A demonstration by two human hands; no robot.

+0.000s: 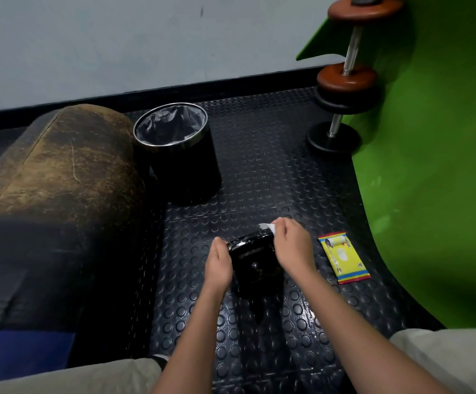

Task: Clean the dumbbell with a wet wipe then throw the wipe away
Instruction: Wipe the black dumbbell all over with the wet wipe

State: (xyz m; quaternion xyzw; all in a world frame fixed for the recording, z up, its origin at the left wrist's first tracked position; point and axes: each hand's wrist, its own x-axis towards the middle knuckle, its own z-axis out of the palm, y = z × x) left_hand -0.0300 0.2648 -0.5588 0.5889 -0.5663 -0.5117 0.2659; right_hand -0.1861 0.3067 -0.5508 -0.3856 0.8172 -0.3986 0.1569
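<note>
Nearest, two bare forearms over knees in pale cloth, reaching down to a studded black floor (259,177). Between the hands, a glossy black dumbbell (252,264) standing on end. Left hand (218,263) flat against its left rim, fingers straight and together, steadying. Right hand (293,245) curled at the top right edge, pinching a white wipe (268,227) against the plate — only a corner showing past the fingers. Just right of that, a yellow wipe pack (343,257) lying flat, apart from the dumbbell. Left side, a worn brown pad (60,172). Farther back, a black bin (180,149) with a grey liner, beside the pad. Far right — a second barbell (344,78) with brown and black plates leaning on a green wall (435,137).
</note>
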